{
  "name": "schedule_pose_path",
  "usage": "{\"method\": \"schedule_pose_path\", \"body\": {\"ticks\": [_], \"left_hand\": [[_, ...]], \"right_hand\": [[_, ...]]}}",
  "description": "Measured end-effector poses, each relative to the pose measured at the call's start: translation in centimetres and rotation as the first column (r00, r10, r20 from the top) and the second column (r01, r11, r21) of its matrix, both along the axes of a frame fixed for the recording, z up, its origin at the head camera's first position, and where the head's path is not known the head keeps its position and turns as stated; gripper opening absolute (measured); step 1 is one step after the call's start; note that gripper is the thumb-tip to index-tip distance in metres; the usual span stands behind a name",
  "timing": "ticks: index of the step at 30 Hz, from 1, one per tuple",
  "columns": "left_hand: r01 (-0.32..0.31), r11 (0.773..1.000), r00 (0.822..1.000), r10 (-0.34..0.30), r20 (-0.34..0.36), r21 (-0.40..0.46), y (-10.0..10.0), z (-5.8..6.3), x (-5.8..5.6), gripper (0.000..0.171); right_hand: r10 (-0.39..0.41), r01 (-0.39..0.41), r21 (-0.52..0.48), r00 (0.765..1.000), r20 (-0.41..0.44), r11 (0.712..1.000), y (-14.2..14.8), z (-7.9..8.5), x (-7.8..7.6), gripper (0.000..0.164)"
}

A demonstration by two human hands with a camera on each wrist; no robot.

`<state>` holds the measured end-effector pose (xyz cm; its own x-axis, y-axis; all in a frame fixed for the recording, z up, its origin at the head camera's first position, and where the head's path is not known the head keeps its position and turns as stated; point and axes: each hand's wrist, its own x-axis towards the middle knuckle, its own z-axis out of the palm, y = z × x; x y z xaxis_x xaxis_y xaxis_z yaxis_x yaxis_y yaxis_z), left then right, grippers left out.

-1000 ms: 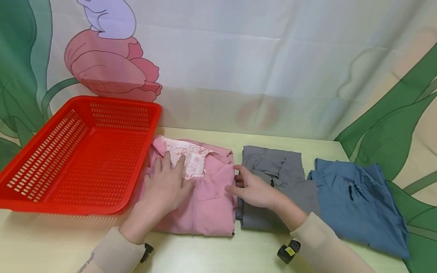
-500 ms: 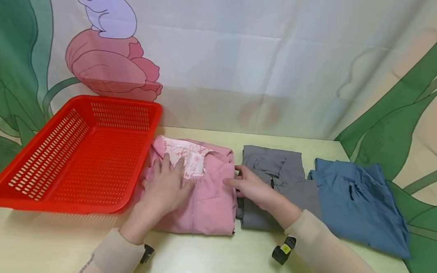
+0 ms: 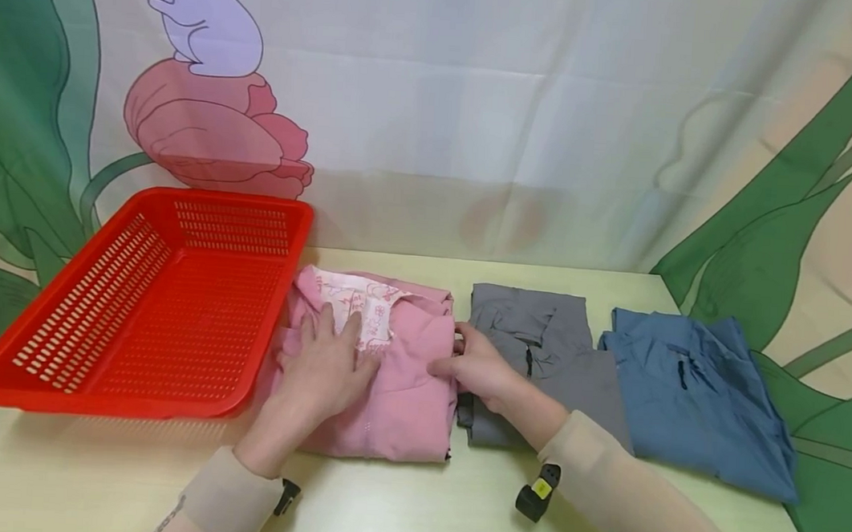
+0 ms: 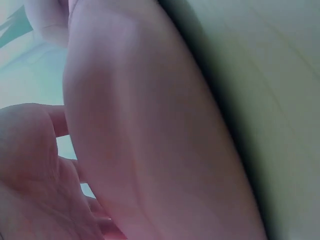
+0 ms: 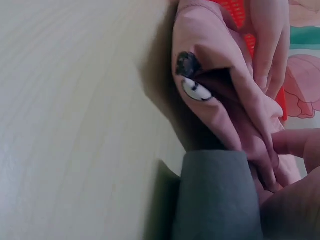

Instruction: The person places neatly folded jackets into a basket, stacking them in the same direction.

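Note:
A folded pink jacket (image 3: 407,406), with a white lining printed in red at its neck, lies on the table. On its left part rests my left hand (image 3: 326,369), palm down with fingers spread. My right hand (image 3: 482,369) pinches the jacket's right edge, thumb on top and the other fingers tucked along the side. The right wrist view shows the jacket's layered folds and a black-and-white patch (image 5: 196,90) near its edge, with my right thumb (image 5: 297,142) against the fabric. Bare skin close to the lens takes up much of the left wrist view.
A red plastic basket (image 3: 292,267) stands at the left, its rim close to the jacket. To the right lie a folded grey garment (image 3: 568,322), partly under my right hand, and a folded blue garment (image 3: 707,417). A printed curtain (image 3: 418,137) hangs behind the table (image 3: 384,505).
My right hand and forearm have shifted a little to the left, and the jacket's right edge has moved slightly inward with them. The left hand has stayed in place.

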<state>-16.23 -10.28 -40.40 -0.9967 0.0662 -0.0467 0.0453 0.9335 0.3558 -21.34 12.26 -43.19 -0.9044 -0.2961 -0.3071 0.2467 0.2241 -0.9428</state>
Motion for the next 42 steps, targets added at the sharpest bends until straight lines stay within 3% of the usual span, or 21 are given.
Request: {"method": "schedule_pose_path", "body": {"ticks": [5,15,33,42], "left_hand": [[0.001,1.0,1.0,-0.001,-0.009,-0.016,0.0,-0.1,0.1,0.077],[0.013,1.0,0.999,-0.014,-0.052,-0.008,-0.1,-0.5,0.2,0.078],[0.0,0.997,1.0,0.001,-0.012,0.072,-0.7,-0.9,0.2,0.076],[0.005,0.985,1.0,-0.009,0.025,0.17,-1.2,-1.2,0.1,0.077]], "right_hand": [[-0.039,0.043,0.055,0.996,-0.082,0.998,-0.1,0.7,0.3,0.083],[-0.085,0.092,0.056,0.99,-0.114,0.994,0.7,2.6,0.3,0.079],[-0.241,0.239,-0.033,0.962,-0.13,0.971,2.3,3.4,0.4,0.068],[-0.292,0.29,-0.029,0.95,-0.109,0.956,2.6,2.2,0.3,0.064]]}}
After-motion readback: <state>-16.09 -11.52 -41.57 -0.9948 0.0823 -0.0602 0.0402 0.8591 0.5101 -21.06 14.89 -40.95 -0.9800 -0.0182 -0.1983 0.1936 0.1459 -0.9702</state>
